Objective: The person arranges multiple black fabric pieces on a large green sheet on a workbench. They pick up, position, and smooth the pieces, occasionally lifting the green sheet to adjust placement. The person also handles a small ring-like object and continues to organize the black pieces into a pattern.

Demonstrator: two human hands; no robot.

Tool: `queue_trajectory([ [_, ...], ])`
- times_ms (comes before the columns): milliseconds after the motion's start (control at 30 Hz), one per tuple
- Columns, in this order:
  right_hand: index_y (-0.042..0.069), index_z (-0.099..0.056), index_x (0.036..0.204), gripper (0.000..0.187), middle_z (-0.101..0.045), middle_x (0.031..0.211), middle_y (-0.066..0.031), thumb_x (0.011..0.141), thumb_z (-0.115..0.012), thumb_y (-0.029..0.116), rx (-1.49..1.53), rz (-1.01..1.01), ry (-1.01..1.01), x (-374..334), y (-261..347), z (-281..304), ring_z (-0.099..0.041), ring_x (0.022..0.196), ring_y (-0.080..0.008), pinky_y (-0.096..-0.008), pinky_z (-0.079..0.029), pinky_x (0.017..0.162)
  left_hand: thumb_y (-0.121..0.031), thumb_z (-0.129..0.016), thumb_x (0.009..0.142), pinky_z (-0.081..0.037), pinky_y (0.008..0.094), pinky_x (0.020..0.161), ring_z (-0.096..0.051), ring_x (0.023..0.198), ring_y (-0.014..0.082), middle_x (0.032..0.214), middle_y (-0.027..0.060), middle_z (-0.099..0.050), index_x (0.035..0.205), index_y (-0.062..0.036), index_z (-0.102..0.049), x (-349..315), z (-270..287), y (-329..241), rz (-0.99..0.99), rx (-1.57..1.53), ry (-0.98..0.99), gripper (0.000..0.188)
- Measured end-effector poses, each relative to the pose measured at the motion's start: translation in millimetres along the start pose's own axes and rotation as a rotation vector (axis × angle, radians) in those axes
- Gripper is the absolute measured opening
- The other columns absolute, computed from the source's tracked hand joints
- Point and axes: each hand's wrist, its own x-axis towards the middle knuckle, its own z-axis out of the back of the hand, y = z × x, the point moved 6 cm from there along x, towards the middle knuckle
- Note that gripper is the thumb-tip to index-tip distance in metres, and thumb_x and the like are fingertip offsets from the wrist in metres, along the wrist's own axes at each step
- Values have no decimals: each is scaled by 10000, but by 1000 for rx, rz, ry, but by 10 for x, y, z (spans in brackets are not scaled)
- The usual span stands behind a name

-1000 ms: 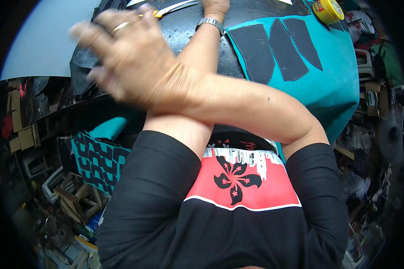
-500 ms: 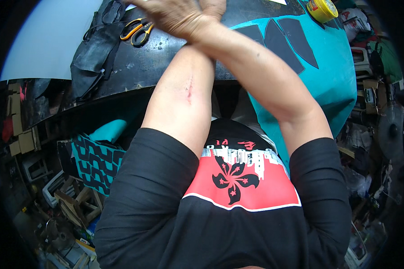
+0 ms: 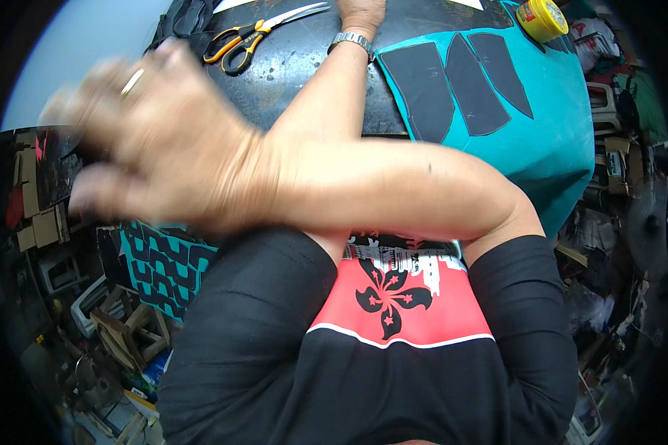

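My right forearm crosses over my left one. At its end my right hand [image 3: 174, 144], smeared by motion and wearing a ring, hangs in the air on the left with thumb and fingers apart. No held thing shows in it. My left hand [image 3: 362, 9] reaches to the table's far part, a metal-banded watch [image 3: 351, 43] on its wrist; the top edge cuts off its fingers. Just left of it lie scissors [image 3: 239, 46] with orange-and-black handles, blades slightly apart. To its right a teal sheet [image 3: 549, 133] carries dark grey cut pieces [image 3: 423, 85] with pale outlines.
The teal sheet droops over the near edge of the black table [image 3: 308, 41]. A yellow tub [image 3: 542, 20] stands at the far right. Dark material [image 3: 182, 26] lies behind my right hand. A teal-and-black patterned piece [image 3: 167, 263] and a wooden stool [image 3: 137, 326] are below left.
My right hand has swung from the far part of the table toward me and left, off the table. My left forearm has shifted a little, and its watch now shows. The scissors' blades are uncovered.
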Motion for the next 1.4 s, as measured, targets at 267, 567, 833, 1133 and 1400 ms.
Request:
queue_trajectory([
  [267, 149, -338, 1505, 627, -540, 1304, -272, 955, -578, 330, -689, -42, 230, 72, -1374, 849, -531, 1188, -438, -512, -457, 992, -267, -628, 966, -525, 300, 761, -661, 850, 160, 979, 94, -701, 1120, -34, -672, -81, -11, -49, 6, -5, -4, 283],
  [567, 103, -502, 1320, 676, -562, 1158, -218, 794, -716, 470, -84, 69, -105, -14, 0, 142, -562, 1095, -381, -662, -330, 996, -275, -627, 968, -525, 301, 772, -661, 862, 161, 989, 93, -701, 1125, -38, -672, -112, -64, 15, 16, -6, -2, 288],
  [833, 165, -505, 1368, 616, -560, 1193, -164, 865, -640, 495, -228, 75, -141, -177, -422, 382, -540, 1116, -350, -661, -293, 1020, -283, -626, 970, -524, 301, 782, -660, 873, 161, 999, 93, -700, 1129, -42, -673, -180, -77, -85, 22, 1, -3, 293],
  [1133, 178, -489, 1369, 539, -578, 1188, -165, 893, -621, 396, -288, 285, -66, -195, -339, 399, -569, 1089, -326, -636, -346, 987, -292, -625, 972, -523, 302, 793, -660, 885, 162, 1009, 92, -700, 1134, -46, -673, -272, -186, -94, 47, 15, 19, 298],
  [1400, 250, -537, 1281, 489, -564, 1130, -128, 862, -630, 483, -377, 294, -65, -186, -782, 161, -556, 1072, -322, -769, -222, 1012, -302, -656, 958, -533, 299, 798, -680, 906, 182, 1033, 105, -700, 1166, -23, -655, 192, 225, 81, 79, 176, 93, 349],
])
